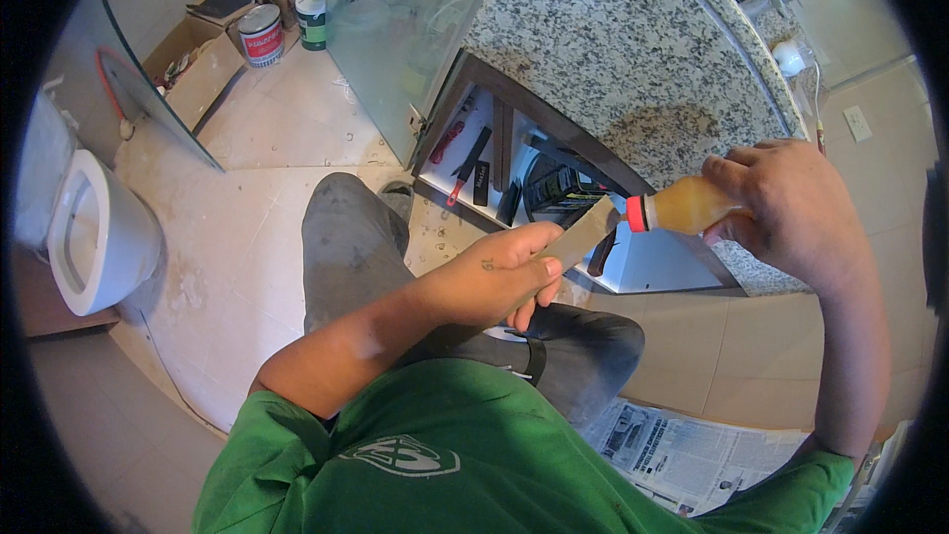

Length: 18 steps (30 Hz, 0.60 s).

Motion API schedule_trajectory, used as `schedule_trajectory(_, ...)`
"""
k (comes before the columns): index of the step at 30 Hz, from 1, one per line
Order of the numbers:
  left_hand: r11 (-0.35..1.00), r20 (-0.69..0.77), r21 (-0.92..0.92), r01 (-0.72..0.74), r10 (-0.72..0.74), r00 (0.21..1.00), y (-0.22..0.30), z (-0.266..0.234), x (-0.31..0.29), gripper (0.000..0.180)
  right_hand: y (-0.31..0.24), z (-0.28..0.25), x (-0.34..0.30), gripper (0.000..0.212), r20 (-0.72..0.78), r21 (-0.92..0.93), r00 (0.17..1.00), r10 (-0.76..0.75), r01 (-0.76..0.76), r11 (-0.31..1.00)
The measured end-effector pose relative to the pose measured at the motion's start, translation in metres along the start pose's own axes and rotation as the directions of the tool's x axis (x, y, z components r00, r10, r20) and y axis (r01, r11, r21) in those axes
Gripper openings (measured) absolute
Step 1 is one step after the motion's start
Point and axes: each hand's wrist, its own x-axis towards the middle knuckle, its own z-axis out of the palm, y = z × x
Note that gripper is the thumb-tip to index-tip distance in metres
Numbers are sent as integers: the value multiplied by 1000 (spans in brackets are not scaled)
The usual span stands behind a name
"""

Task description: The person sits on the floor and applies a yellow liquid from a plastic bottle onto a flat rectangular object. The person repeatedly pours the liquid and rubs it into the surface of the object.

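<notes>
A flat grey-brown strip (pixel 585 233) is pinched in my left hand (pixel 499 275), between thumb and fingers, its free end pointing up to the right. My right hand (pixel 791 200) grips a squeeze bottle (pixel 687 204) of amber liquid, lying nearly level. The bottle's red cap (pixel 636 214) faces the strip, and its dark nozzle is at the strip's end. Whether liquid is coming out, I cannot tell. Just beyond both hands stands an open cabinet (pixel 657 257) with a dark frame. A red-handled tool (pixel 470 166) lies inside it.
The granite countertop (pixel 593 30) is above the cabinet, with a glass door (pixel 410 49) at its left. Paint cans (pixel 262 37) and a cardboard box (pixel 203 74) sit on the far-left floor. A toilet (pixel 99 232) stands left; newspapers (pixel 682 450) lie at the lower right.
</notes>
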Motion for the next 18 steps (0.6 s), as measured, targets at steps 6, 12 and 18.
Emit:
schedule_trajectory(6,1000,21,21,6,-6,1000,7,2,-3,22,1,6,-1,47,-18,14,1000,-7,7,1000)
schedule_trajectory(12,1000,28,18,-2,2,1000,4,0,-1,22,-1,2,-1,56,45,81,999,0,-4,997)
schedule_trajectory(18,1000,39,-11,-1,1,999,3,0,0,23,0,3,-2,57,29,63,1000,9,-11,998)
